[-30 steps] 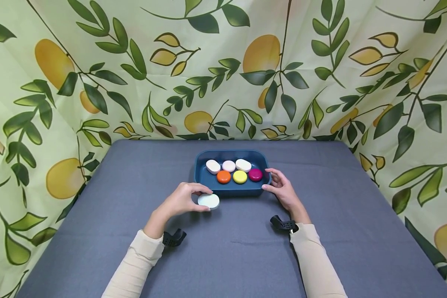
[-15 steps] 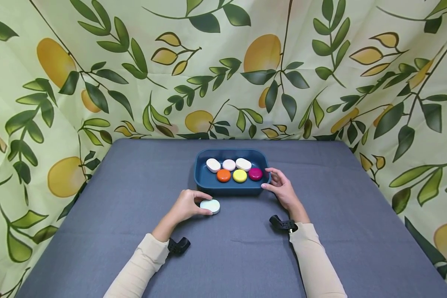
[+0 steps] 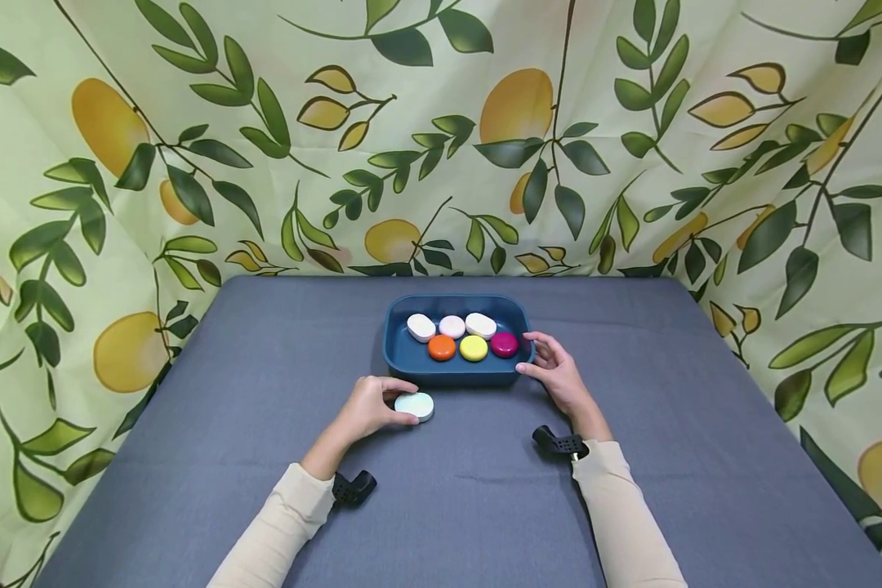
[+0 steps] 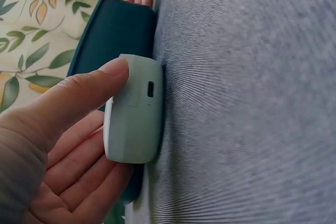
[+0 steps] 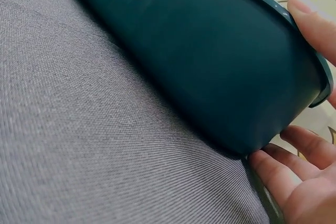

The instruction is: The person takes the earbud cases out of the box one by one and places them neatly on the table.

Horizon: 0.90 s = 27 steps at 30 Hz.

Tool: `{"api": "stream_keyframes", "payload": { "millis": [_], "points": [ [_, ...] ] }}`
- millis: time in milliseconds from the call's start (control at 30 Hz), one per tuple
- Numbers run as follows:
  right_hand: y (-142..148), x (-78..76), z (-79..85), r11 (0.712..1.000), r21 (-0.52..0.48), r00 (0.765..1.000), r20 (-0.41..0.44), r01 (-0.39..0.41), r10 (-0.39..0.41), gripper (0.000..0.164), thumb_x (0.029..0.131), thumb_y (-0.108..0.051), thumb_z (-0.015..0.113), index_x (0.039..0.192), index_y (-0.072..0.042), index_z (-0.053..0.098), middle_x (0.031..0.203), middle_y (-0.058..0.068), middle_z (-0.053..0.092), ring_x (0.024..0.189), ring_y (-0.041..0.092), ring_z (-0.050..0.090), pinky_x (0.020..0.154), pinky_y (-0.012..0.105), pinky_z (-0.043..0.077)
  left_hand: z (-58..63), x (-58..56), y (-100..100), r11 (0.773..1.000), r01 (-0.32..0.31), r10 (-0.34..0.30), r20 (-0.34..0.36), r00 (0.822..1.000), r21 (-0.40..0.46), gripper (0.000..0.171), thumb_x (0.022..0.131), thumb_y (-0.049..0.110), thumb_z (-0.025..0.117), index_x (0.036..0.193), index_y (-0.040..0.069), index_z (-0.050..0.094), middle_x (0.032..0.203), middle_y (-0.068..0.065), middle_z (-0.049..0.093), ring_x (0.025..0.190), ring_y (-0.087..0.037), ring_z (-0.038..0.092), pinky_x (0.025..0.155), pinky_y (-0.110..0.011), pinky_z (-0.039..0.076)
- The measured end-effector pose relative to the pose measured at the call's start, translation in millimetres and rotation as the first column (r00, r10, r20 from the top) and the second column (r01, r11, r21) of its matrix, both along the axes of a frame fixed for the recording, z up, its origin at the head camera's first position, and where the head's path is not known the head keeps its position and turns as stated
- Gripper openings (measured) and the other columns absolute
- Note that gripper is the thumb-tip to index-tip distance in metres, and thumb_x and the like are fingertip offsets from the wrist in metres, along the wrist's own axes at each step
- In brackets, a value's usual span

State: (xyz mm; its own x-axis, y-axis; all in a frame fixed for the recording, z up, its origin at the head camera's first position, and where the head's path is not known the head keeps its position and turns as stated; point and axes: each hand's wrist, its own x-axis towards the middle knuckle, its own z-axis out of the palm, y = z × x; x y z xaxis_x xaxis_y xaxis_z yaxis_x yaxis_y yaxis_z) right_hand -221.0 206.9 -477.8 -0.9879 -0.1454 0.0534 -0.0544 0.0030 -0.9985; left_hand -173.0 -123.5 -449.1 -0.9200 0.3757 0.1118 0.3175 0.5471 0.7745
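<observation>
My left hand (image 3: 371,406) pinches a pale mint oval earbud case (image 3: 415,406) between thumb and fingers, low at the tabletop just before the tray's front left corner. In the left wrist view, a small dark port slot shows on the side of the case (image 4: 134,114), and the thumb lies on its upper edge. A dark blue-teal tray (image 3: 456,379) stands behind it. With thumb and fingers about the tray's right end, my right hand (image 3: 556,376) holds it. The right wrist view shows the thumb at the rim and other fingertips low on the tray wall (image 5: 199,56).
Inside the tray lie two white oval pieces (image 3: 480,326), a pale pinkish round one (image 3: 452,327), and orange (image 3: 441,348), yellow (image 3: 474,349) and magenta (image 3: 504,345) round ones. A grey cloth covers the table (image 3: 478,506). Behind hangs a leaf-patterned curtain (image 3: 426,90).
Since a second ago, my left hand has brought the earbud case slightly nearer to me and down to the tabletop. Over the last half second both hands stay nearly still.
</observation>
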Motion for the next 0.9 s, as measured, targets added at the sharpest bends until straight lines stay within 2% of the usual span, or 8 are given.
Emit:
{"api": "stream_keyframes", "payload": {
  "millis": [267,400,567,733,900],
  "points": [
    [0,-0.6,0.3,1.000,0.008,1.000,0.029,-0.004,0.004,0.062,0.086,0.004,0.065,0.140,0.003,0.034,0.151,0.026,0.036,0.131,0.033,0.047,0.088,0.010,0.050,15.1,0.2,-10,0.999,0.031,-0.028,0.076,0.997,-0.030,0.041,0.070,0.009,0.084,0.108,-0.002,0.071,0.109,-0.018,0.073,0.105,-0.030,0.070,0.092,-0.041,0.056],
    [0,-0.4,0.9,1.000,0.008,0.999,0.034,0.003,-0.004,0.061,0.086,0.004,0.065,0.139,0.003,0.035,0.151,0.026,0.036,0.126,0.023,0.052,0.088,0.010,0.050,28.5,0.0,-18,0.996,0.050,-0.045,0.076,0.996,-0.072,0.037,0.073,0.009,0.082,0.107,-0.002,0.072,0.109,-0.017,0.073,0.105,-0.030,0.069,0.093,-0.041,0.055],
    [-2,0.2,1.5,1.000,0.003,0.999,0.038,0.013,-0.013,0.060,0.086,0.003,0.065,0.138,0.001,0.037,0.150,0.025,0.036,0.119,0.012,0.054,0.088,0.010,0.049,45.1,-0.8,-22,0.997,0.075,-0.075,0.019,0.997,-0.017,0.035,0.076,0.010,0.080,0.108,-0.002,0.071,0.108,-0.019,0.073,0.103,-0.031,0.069,0.093,-0.043,0.055],
    [-2,1.2,2.2,1.000,0.013,0.999,0.048,0.020,-0.021,0.060,0.086,0.002,0.065,0.139,-0.001,0.037,0.151,0.023,0.036,0.117,0.009,0.054,0.087,0.009,0.049,49.8,-11.7,-13,0.994,0.094,-0.091,-0.064,0.994,0.052,0.035,0.078,0.010,0.078,0.111,0.000,0.070,0.110,-0.021,0.072,0.104,-0.030,0.069,0.094,-0.040,0.055],
    [-2,0.8,1.2,1.000,0.020,0.998,0.054,0.020,-0.021,0.062,0.087,0.001,0.065,0.141,-0.001,0.035,0.151,0.021,0.036,0.115,0.005,0.054,0.088,0.008,0.048,43.4,-30.5,0,0.990,0.080,-0.072,-0.071,0.995,0.114,0.036,0.079,0.009,0.077,0.112,-0.002,0.069,0.112,-0.024,0.070,0.106,-0.033,0.068,0.096,-0.044,0.054]
  ]
}}
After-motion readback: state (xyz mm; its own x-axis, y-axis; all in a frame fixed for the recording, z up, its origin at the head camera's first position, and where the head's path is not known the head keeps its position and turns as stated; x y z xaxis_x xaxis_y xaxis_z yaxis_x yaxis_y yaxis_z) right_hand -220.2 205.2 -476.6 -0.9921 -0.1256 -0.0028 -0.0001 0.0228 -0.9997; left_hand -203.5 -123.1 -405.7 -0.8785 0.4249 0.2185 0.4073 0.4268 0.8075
